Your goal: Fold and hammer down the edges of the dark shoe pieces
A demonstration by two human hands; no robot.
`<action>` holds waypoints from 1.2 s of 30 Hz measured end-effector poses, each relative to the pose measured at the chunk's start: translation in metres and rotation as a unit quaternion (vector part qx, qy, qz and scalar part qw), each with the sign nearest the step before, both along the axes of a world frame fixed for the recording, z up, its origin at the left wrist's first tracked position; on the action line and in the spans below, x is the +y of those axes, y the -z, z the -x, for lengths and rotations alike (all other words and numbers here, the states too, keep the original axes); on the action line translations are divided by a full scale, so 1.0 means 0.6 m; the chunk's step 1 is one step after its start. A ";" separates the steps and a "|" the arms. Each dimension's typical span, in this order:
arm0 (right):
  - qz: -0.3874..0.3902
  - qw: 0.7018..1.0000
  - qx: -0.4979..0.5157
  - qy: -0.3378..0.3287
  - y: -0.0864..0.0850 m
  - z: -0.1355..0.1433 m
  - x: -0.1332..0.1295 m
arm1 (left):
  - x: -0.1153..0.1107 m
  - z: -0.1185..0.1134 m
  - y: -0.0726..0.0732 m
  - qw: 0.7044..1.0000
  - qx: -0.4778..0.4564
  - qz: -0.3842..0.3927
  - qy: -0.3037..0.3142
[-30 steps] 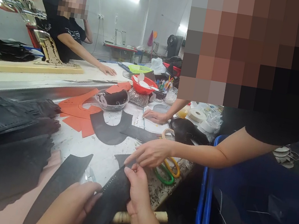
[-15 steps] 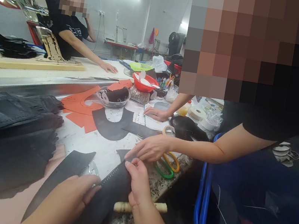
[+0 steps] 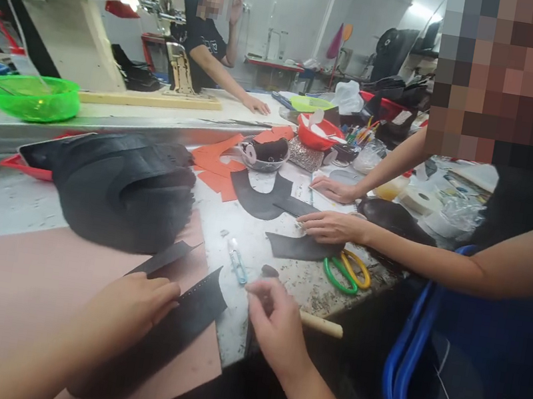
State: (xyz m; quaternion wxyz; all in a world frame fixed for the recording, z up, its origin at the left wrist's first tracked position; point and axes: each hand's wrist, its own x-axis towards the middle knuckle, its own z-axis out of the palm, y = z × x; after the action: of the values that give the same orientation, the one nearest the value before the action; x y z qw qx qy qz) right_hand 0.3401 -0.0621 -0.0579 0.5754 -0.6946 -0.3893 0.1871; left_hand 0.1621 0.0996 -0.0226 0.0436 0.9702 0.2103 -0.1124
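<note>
My left hand (image 3: 149, 302) is closed on a black piece (image 3: 175, 327) with a row of small holes along its edge, held over the pink sheet (image 3: 22, 275). Under its fingers another dark strip (image 3: 160, 260) shows. My right hand (image 3: 274, 309) is off the black piece, thumb and index finger near each other at the end of a light blue cutter (image 3: 237, 262); whether it pinches anything is unclear. Just right of that hand lies a pale wooden handle (image 3: 322, 324).
A stack of black pieces (image 3: 130, 198) lies at left. Another person's hand (image 3: 333, 227) rests beside green and yellow scissors (image 3: 348, 273). Beyond are orange pieces (image 3: 220, 158), a red bowl (image 3: 320, 134) and a green basket (image 3: 24, 97). Another person leans at the back.
My right hand has let go of the black piece, which my left hand has moved left over the pink sheet. The other person's hand has drawn away from it. The view has swung left.
</note>
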 end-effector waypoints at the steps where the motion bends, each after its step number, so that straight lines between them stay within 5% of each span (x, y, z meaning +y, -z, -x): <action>1: -0.005 0.996 -0.077 -0.032 -0.003 0.014 -0.001 | -0.002 0.007 -0.001 1.000 -0.006 0.000 0.004; 7: -0.012 0.916 -0.344 -0.205 -0.001 0.074 0.017 | -0.018 0.046 0.006 0.995 -0.067 0.020 0.077; 13: 0.029 0.887 -0.399 -0.231 0.010 0.083 0.023 | -0.045 0.084 0.035 0.967 -0.245 -0.014 0.066; 17: 0.055 0.882 -0.436 -0.173 0.008 0.049 -0.009 | -0.056 0.089 0.050 0.948 -0.316 -0.004 0.034; 21: 0.178 0.857 -0.481 -0.048 0.030 0.002 -0.061 | -0.057 0.088 0.056 0.941 -0.336 0.017 0.028; 25: 0.208 0.844 -0.493 -0.040 0.048 -0.017 -0.085 | -0.056 0.087 0.060 0.936 -0.349 0.033 0.041; 31: 0.211 0.897 -0.388 -0.006 -0.017 0.012 -0.048 | -0.054 0.087 0.066 0.937 -0.341 0.041 0.058; 34: 0.192 0.916 -0.338 -0.100 -0.062 0.042 -0.009 | -0.055 0.086 0.067 0.942 -0.326 0.047 0.057; 36: 0.220 0.899 -0.340 -0.165 -0.080 0.061 0.021 | -0.056 0.085 0.068 0.944 -0.323 0.045 0.053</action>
State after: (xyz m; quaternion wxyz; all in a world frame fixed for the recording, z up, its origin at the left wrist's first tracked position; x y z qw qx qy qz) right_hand 0.3033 -0.0497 -0.0099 0.2016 -0.7503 -0.6194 0.1130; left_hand 0.1109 0.0657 -0.0632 0.1468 0.9612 0.1281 0.1954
